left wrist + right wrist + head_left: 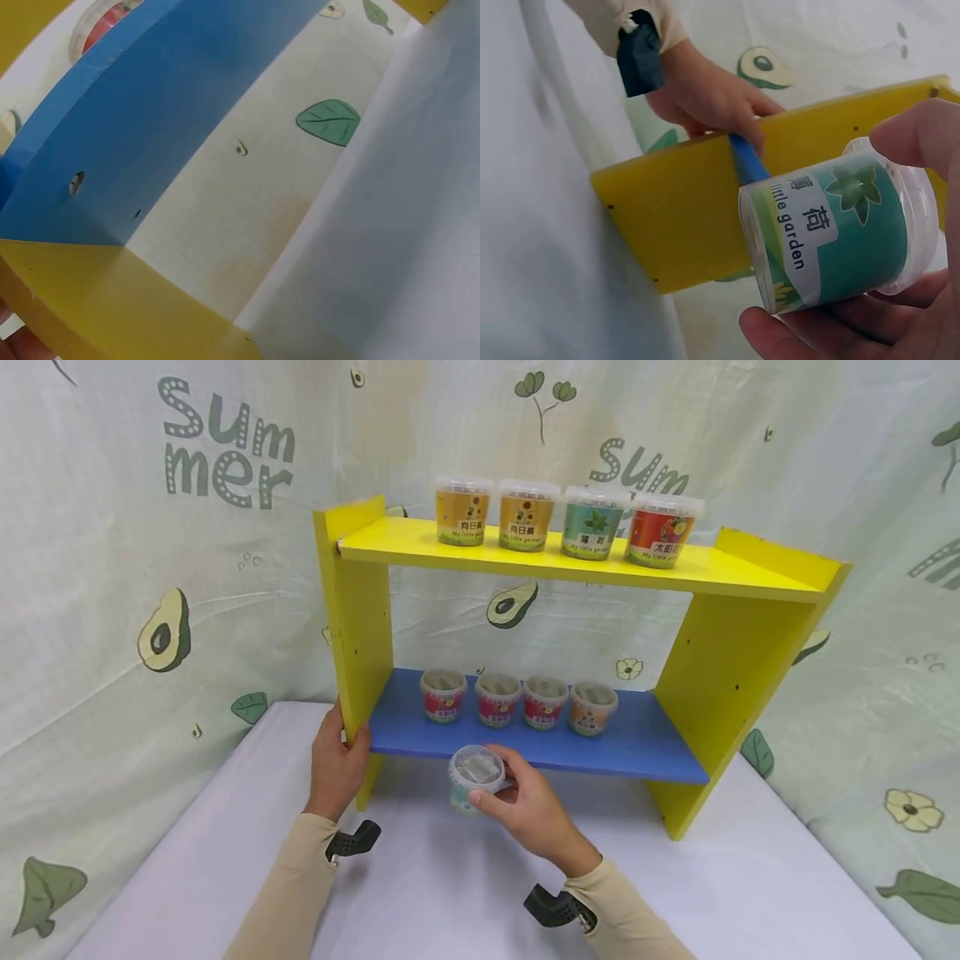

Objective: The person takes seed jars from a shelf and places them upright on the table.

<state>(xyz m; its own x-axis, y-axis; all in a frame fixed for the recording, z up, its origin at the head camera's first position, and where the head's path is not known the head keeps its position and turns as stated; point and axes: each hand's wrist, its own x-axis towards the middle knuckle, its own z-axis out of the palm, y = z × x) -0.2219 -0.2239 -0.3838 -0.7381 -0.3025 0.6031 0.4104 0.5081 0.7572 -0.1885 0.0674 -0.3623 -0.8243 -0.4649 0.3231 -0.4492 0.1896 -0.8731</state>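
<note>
My right hand [536, 810] grips a small clear plastic cup [477, 768] in front of the blue board, thumb on one side and fingers on the other. In the right wrist view the same cup [832, 232] is tilted, showing a teal label with a green leaf and "little garden". My left hand [337, 764] grips the left side panel of the yellow-and-blue shelf [360, 618] by its edge, with the thumb in front. Only some fingertips [26, 346] of it show in the left wrist view.
Several cups stand in a row on the blue lower board [652, 743], including a pink-labelled cup [442, 702] at the left end. More stand on the yellow top board, including a red-labelled cup [660, 535]. A printed cloth [247, 568] hangs behind the white table [450, 902].
</note>
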